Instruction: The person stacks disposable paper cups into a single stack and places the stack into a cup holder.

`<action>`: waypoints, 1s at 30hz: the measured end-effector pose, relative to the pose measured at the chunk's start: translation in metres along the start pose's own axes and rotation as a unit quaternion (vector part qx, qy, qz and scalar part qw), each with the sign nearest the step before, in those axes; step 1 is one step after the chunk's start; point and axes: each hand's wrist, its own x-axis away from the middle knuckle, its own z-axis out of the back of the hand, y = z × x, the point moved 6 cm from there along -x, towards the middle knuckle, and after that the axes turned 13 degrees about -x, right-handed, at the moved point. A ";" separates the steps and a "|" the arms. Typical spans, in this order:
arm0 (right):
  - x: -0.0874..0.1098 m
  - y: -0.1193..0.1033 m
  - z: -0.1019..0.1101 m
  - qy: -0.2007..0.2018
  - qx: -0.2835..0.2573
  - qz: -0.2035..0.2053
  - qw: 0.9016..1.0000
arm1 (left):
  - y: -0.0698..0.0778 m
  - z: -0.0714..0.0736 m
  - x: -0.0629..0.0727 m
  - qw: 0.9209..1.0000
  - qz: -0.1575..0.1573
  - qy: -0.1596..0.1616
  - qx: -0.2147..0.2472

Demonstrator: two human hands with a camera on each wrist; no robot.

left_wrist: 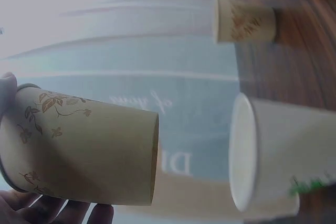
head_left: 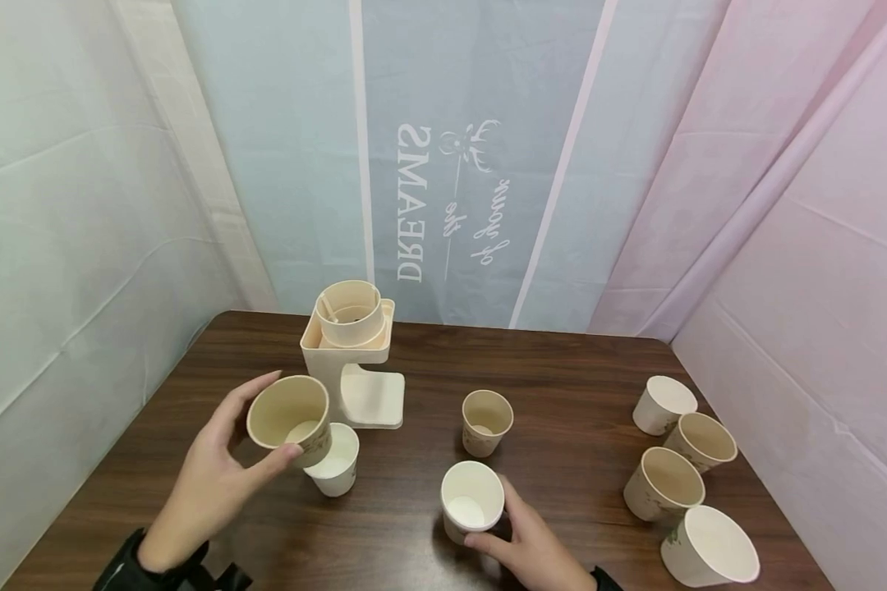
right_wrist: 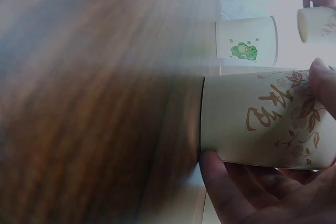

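My left hand (head_left: 218,455) grips a beige paper cup (head_left: 314,443), raised above the table and tilted, its inside facing the head camera. Brown leaf sprigs decorate this cup in the left wrist view. Just behind and below it stands a white paper cup (head_left: 340,476); a green cartoon figure shows on its side in the right wrist view. My right hand (head_left: 528,538) holds a paper cup (right_wrist: 252,119) with a white inside, brown flowers and brown lettering, its base right at the tabletop. Behind that one stands a small beige cup (head_left: 482,443).
A cream stand (head_left: 325,365) with an open cylinder (head_left: 351,332) on top is at the back left. On the right stand a white cup (head_left: 661,406), two beige cups (head_left: 698,443) and a larger white cup (head_left: 698,558). Curtains surround the dark wooden table (head_left: 562,386).
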 end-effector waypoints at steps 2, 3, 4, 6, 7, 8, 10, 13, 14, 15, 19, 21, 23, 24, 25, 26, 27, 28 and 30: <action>0.000 -0.001 0.000 0.000 -0.001 0.004 1.000 | 0.008 -0.006 -0.004 1.000 -0.010 -0.009 0.012; 0.000 -0.002 0.000 -0.001 0.001 0.010 1.000 | 0.011 -0.010 -0.006 1.000 -0.016 -0.015 0.018; 0.000 -0.002 0.001 -0.002 0.001 0.013 1.000 | 0.015 -0.015 -0.008 0.999 -0.021 -0.021 0.026; -0.001 -0.003 0.000 -0.003 -0.001 0.016 1.000 | 0.021 -0.023 -0.011 0.998 -0.028 -0.035 0.043; -0.001 -0.003 0.000 -0.004 -0.001 0.018 1.000 | 0.024 -0.028 -0.012 0.997 -0.029 -0.044 0.054; -0.001 -0.003 0.000 -0.004 -0.002 0.018 1.000 | 0.027 -0.032 -0.013 0.996 -0.032 -0.051 0.064; -0.001 -0.002 0.000 -0.005 -0.004 0.018 1.000 | 0.033 -0.041 -0.015 0.994 -0.033 -0.062 0.085; -0.001 0.000 0.000 -0.002 -0.008 0.009 1.000 | 0.040 -0.054 -0.017 0.990 -0.037 -0.079 0.111; -0.001 0.000 0.000 -0.001 -0.007 0.009 1.000 | 0.044 -0.059 -0.018 0.989 -0.043 -0.083 0.116; -0.001 0.001 0.000 0.000 -0.009 0.006 1.000 | 0.047 -0.063 -0.019 0.988 -0.047 -0.087 0.122; 0.000 0.001 0.000 0.001 -0.014 0.003 1.000 | 0.061 -0.081 -0.022 0.981 -0.062 -0.116 0.139; 0.000 0.001 0.000 0.000 -0.016 0.004 1.000 | 0.067 -0.090 -0.023 0.978 -0.064 -0.135 0.148; 0.000 0.001 0.000 -0.002 -0.016 0.004 1.000 | 0.071 -0.100 -0.024 0.974 -0.060 -0.153 0.158; 0.000 0.001 0.000 -0.003 -0.012 0.005 1.000 | 0.073 -0.104 -0.024 0.972 -0.058 -0.161 0.162; 0.000 0.001 0.000 -0.002 -0.011 0.000 1.000 | 0.075 -0.108 -0.025 0.970 -0.058 -0.167 0.166; 0.000 0.002 0.000 -0.003 -0.011 -0.003 1.000 | 0.077 -0.112 -0.025 0.968 -0.056 -0.173 0.173; 0.000 0.003 0.000 -0.003 -0.012 -0.009 1.000 | 0.078 -0.115 -0.025 0.966 -0.055 -0.178 0.180; 0.000 0.003 0.000 -0.005 -0.013 -0.015 1.000 | 0.080 -0.119 -0.026 0.964 -0.055 -0.181 0.184; 0.000 0.005 -0.001 -0.011 -0.020 -0.027 0.999 | 0.083 -0.126 -0.026 0.962 -0.058 -0.190 0.188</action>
